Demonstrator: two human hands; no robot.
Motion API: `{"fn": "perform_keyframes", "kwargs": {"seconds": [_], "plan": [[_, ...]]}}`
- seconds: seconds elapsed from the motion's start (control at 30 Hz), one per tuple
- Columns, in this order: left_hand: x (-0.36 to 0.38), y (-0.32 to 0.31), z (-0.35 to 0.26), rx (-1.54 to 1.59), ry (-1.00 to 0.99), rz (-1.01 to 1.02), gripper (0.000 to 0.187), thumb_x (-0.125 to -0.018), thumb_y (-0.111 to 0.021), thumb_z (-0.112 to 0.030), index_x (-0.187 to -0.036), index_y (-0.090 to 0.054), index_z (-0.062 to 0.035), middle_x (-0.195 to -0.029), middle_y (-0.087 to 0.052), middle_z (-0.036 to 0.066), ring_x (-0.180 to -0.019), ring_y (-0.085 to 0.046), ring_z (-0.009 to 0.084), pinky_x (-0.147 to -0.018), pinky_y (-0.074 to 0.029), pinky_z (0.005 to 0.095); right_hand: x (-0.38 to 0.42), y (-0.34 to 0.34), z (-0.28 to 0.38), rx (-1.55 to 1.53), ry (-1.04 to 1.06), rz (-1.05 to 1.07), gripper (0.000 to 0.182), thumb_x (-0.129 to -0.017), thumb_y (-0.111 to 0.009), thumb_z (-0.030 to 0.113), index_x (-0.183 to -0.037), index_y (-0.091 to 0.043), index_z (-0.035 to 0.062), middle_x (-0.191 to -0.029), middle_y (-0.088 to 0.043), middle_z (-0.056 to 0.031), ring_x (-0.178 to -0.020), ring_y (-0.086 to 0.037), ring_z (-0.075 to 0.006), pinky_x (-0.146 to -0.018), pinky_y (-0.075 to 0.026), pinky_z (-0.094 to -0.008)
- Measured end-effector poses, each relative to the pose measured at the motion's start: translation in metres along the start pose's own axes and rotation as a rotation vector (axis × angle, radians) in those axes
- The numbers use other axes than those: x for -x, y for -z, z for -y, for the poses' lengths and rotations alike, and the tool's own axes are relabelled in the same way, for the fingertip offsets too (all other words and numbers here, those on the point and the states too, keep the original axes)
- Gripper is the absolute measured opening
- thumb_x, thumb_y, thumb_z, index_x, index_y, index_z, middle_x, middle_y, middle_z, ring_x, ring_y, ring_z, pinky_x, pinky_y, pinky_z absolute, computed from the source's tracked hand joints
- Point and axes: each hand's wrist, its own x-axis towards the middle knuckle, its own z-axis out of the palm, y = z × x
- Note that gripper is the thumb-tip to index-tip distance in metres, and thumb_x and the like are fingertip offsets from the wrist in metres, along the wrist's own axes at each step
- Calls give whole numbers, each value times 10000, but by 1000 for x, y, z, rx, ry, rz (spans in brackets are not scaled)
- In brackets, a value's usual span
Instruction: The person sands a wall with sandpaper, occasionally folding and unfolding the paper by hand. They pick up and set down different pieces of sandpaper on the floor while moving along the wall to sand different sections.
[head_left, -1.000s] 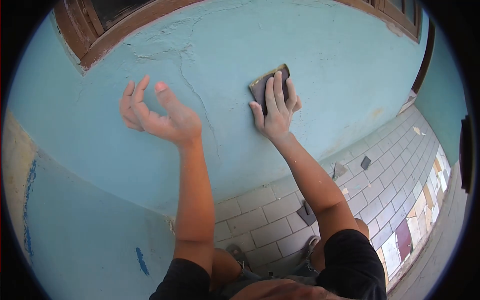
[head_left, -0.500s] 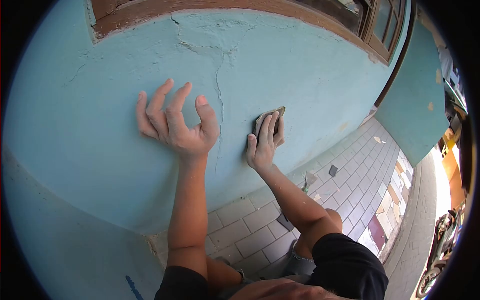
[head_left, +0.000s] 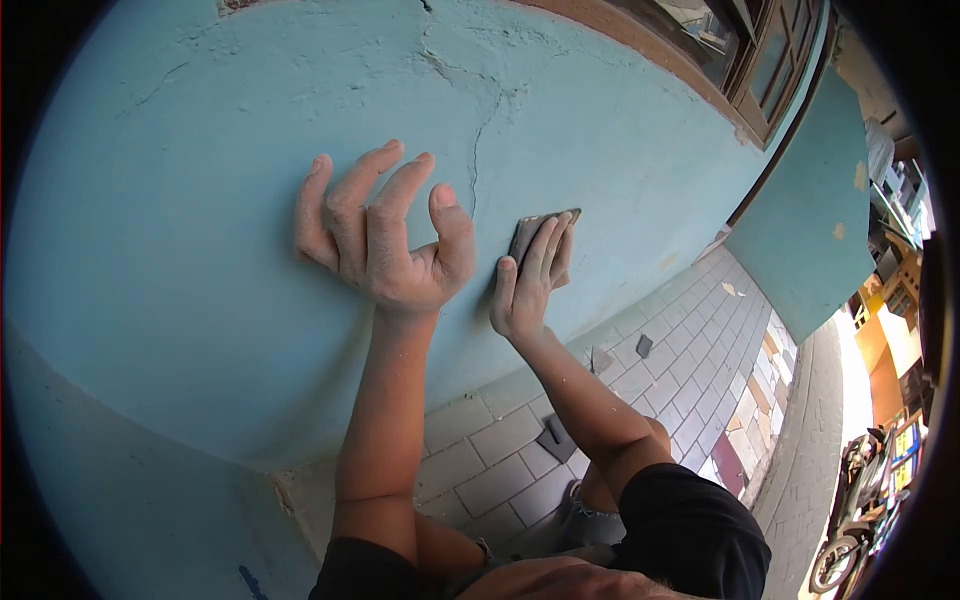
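My left hand (head_left: pixel 390 235) is raised before the pale blue wall (head_left: pixel 250 190), palm turned up, fingers loosely curled and apart, with nothing in it. Pale dust coats its fingers. My right hand (head_left: pixel 535 280) presses a dark grey folded sheet of sandpaper (head_left: pixel 527 233) flat to the wall, its fingers extended over it. Part of the sheet is hidden beneath the fingers. A thin crack (head_left: pixel 475 165) runs down the wall between the two hands.
A brown wooden window frame (head_left: pixel 735 110) borders the wall at upper right. On the tiled floor (head_left: pixel 500 485) lie dark scraps (head_left: pixel 556 438) and a small grey piece (head_left: pixel 644 346). A teal panel (head_left: pixel 815 220) stands at right, with a motorcycle (head_left: pixel 840 560) beyond.
The view has shifted, so the crack and window sit farther right. Relative to the crack, my right hand has slid the sandpaper left and down. My left hand remains loosely open.
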Motion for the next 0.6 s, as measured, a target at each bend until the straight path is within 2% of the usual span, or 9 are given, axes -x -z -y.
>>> {"fn": "perform_keyframes", "kwargs": {"seconds": [0.13,0.23,0.3,0.37,0.4,0.47,0.53,0.6], "plan": [[0,-1,-2,-18,52,32,175,-912,-632,-298,-938,-720,-149,-1010,-715,5,-1217,-472,297,-1058,-335,417,-172,35,1,-41,55,-158,703,-1097,-366,405,-1575,-233,-93,-1656,-224,-282,-1533,-158,-459,-1219,-101,-518],[-4,-7,-6,-12,54,-19,165,-909,-627,-286,-926,-721,-151,-1014,-713,-6,-1216,-471,296,-1040,-342,405,-164,28,12,28,-35,-198,725,-1095,-355,441,-1585,-222,-76,-1661,-215,-273,-1533,-169,-446,-1217,-118,-534],[-5,-10,-5,-6,94,-61,155,-907,-623,-277,-924,-719,-156,-1000,-713,-14,-1207,-476,292,-1031,-346,402,-71,7,11,-2,-20,-89,843,-1067,-385,517,-1576,-167,-118,-1660,-148,-317,-1536,-122,-482,-1216,-92,-529],[-5,-5,-5,2,71,-59,154,-898,-624,-247,-938,-712,-127,-981,-719,11,-1183,-497,274,-1064,-340,425,47,3,6,34,-46,182,949,-1037,-430,562,-1565,-100,-154,-1646,-99,-365,-1533,-57,-522,-1194,-67,-590],[-3,-3,-6,3,58,-45,156,-890,-625,-217,-952,-704,-97,-962,-726,37,-1158,-518,257,-1097,-334,447,74,5,-3,26,-60,279,960,-1033,-441,565,-1563,-96,-156,-1647,-85,-368,-1533,-45,-521,-1184,-55,-608],[-4,-2,-6,9,46,-35,151,-894,-621,-210,-950,-703,-95,-953,-726,38,-1113,-542,237,-1091,-348,445,44,8,-4,10,-51,231,941,-1040,-431,551,-1558,-104,-164,-1643,-86,-375,-1534,-29,-520,-1192,-68,-591],[-3,5,-5,4,49,3,147,-899,-618,-203,-948,-701,-92,-945,-726,38,-1068,-567,217,-1085,-362,443,-52,9,-4,24,46,-22,876,-1061,-402,515,-1567,-121,-143,-1651,-109,-352,-1530,-65,-497,-1206,-106,-551],[-5,2,-3,61,38,-17,143,-924,-604,-192,-951,-697,-87,-935,-725,41,-947,-613,177,-1068,-393,445,-147,25,11,0,-59,-147,802,-1079,-374,476,-1579,-156,-112,-1659,-150,-319,-1516,-136,-470,-1216,-136,-513]]}}
